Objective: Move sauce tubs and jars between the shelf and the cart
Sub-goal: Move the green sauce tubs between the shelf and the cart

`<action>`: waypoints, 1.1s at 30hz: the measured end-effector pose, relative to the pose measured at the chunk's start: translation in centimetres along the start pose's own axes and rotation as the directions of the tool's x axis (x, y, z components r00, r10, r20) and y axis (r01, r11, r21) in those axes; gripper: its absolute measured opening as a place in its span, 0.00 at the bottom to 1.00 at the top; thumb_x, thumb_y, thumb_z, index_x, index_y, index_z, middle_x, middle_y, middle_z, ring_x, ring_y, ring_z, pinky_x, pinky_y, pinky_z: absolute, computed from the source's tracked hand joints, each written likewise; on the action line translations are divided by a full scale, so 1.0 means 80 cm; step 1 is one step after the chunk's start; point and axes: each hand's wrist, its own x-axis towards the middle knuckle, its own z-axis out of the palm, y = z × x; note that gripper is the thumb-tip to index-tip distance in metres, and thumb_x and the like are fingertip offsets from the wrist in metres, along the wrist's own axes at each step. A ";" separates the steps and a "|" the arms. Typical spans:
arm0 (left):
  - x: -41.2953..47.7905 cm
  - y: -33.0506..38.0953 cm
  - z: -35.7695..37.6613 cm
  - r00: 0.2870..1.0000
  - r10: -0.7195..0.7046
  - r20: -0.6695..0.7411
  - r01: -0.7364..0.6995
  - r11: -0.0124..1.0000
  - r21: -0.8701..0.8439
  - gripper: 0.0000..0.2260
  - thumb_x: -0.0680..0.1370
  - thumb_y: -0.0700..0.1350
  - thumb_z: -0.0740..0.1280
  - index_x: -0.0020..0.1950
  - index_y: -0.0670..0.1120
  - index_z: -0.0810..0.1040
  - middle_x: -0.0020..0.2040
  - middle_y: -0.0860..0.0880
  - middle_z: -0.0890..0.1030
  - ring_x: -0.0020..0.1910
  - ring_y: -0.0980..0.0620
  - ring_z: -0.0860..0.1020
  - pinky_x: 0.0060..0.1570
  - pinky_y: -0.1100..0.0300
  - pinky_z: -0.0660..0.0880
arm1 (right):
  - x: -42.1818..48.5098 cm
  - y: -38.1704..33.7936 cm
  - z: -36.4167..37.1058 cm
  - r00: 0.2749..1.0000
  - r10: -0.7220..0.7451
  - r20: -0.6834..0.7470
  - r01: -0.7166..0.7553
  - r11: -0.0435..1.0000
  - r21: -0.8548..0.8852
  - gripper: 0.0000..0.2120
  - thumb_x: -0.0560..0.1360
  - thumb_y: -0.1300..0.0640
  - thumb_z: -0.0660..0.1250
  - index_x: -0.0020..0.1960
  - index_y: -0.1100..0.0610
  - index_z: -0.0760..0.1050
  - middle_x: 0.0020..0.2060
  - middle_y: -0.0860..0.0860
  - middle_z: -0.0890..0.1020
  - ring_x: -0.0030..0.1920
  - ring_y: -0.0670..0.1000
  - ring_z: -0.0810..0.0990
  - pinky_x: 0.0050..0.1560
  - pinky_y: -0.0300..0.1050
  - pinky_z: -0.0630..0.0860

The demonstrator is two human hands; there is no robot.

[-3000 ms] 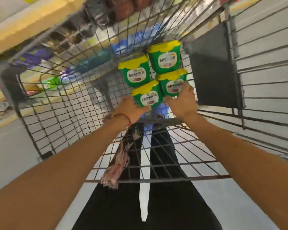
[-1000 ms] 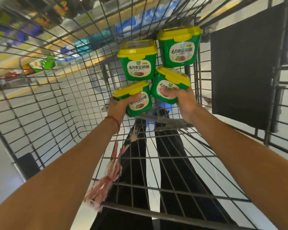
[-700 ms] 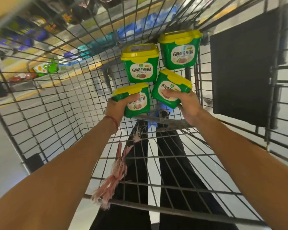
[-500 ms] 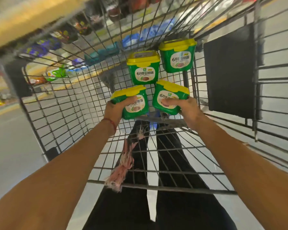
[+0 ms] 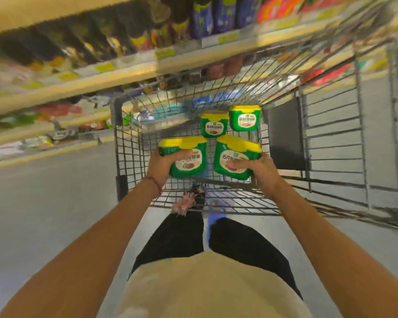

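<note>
Each hand holds a green sauce tub with a yellow lid, raised above the wire cart point(image 5: 129, 157). My left hand point(image 5: 163, 164) grips the left tub point(image 5: 189, 157), thumb across its label. My right hand point(image 5: 260, 171) grips the right tub point(image 5: 234, 154), which is tilted, thumb over its front. Two more green tubs stay in the cart's far end, one in the middle point(image 5: 214, 125) and one to its right point(image 5: 245, 118). The store shelf point(image 5: 147, 67) runs across the top, blurred.
Dark bottles and blue packs point(image 5: 202, 17) stand on the shelf's upper level, with blurred goods on lower levels at left. A black panel point(image 5: 285, 136) hangs on the cart's right side. Grey floor lies to the left. My legs show through the cart's near end.
Both hands have lifted their tubs up and toward me, away from the two tubs left in the cart. The view has swung up, bringing the shelf into sight.
</note>
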 end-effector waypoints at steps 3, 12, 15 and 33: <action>-0.047 0.010 -0.002 0.993 0.117 0.007 -0.117 0.993 -0.012 0.24 0.64 0.42 0.81 0.59 0.43 0.81 0.48 0.47 0.88 0.44 0.49 0.87 0.38 0.58 0.82 | -0.040 -0.015 0.004 0.994 -0.085 0.070 0.092 0.991 -0.098 0.34 0.58 0.63 0.85 0.63 0.57 0.81 0.54 0.55 0.88 0.56 0.59 0.87 0.61 0.61 0.82; -0.179 0.019 -0.013 0.916 0.385 -0.113 -0.392 0.919 -0.049 0.35 0.59 0.41 0.81 0.65 0.41 0.78 0.49 0.49 0.87 0.47 0.50 0.86 0.40 0.60 0.82 | -0.140 -0.042 0.018 0.909 -0.311 0.279 0.344 0.936 -0.078 0.42 0.56 0.61 0.86 0.69 0.60 0.78 0.58 0.57 0.87 0.57 0.60 0.87 0.56 0.55 0.84; -0.223 0.015 -0.028 0.874 0.445 -0.195 -0.460 0.887 -0.037 0.39 0.54 0.44 0.84 0.65 0.41 0.79 0.51 0.47 0.87 0.46 0.51 0.86 0.43 0.60 0.82 | -0.167 -0.056 0.036 0.893 -0.340 0.296 0.377 0.923 -0.078 0.46 0.49 0.55 0.86 0.67 0.60 0.79 0.54 0.55 0.89 0.54 0.58 0.88 0.53 0.53 0.85; -0.397 0.000 -0.252 0.597 0.567 -0.568 -0.734 0.672 -0.101 0.35 0.56 0.49 0.82 0.61 0.41 0.82 0.52 0.44 0.87 0.50 0.44 0.86 0.45 0.57 0.82 | -0.278 -0.106 0.305 0.625 -0.376 0.684 0.564 0.823 -0.062 0.27 0.65 0.60 0.79 0.62 0.67 0.80 0.50 0.58 0.88 0.50 0.59 0.88 0.49 0.48 0.83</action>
